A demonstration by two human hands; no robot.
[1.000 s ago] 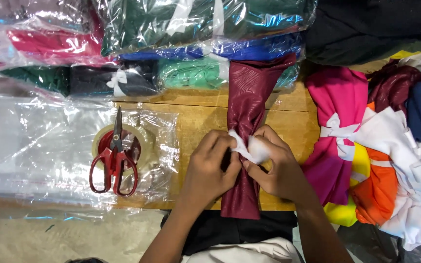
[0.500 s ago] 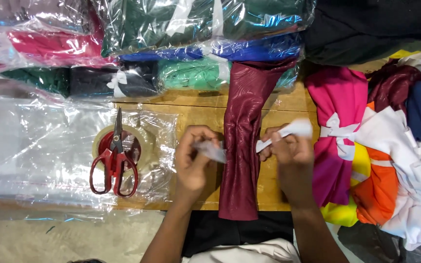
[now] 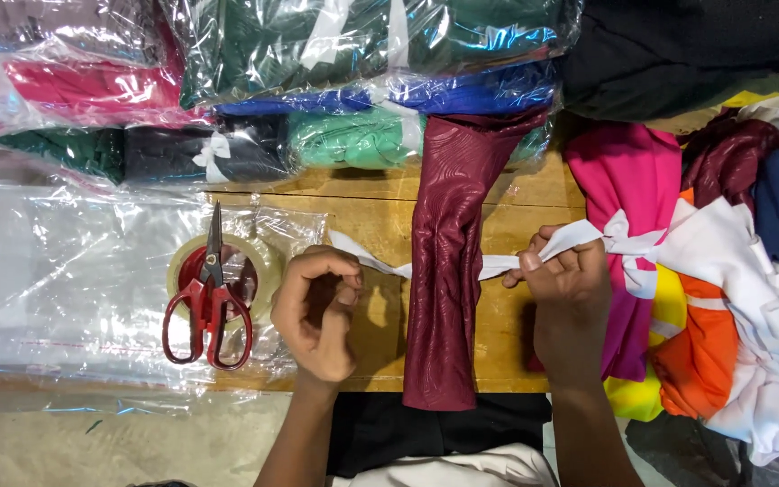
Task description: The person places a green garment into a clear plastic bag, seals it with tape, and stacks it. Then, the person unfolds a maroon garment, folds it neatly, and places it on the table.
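Stretching between both hands [image 3: 448,289]: white ribbon [image 3: 498,264]

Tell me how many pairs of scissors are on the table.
1. The red-handled scissors lie on a roll of tape over clear plastic sheets, beside the left hand. Others could be hidden under the fabric piles.

Left hand [image 3: 317,311] curled into a loose fist, palm turned inward, fingers bent over, thumb tucked beside them; forearm rising from the lower edge, slightly tilted. Right hand [image 3: 565,280] clenched, knuckles upward, fingers [image 3: 547,252] pinched closed; forearm straight up from below. Well apart, level with each other.
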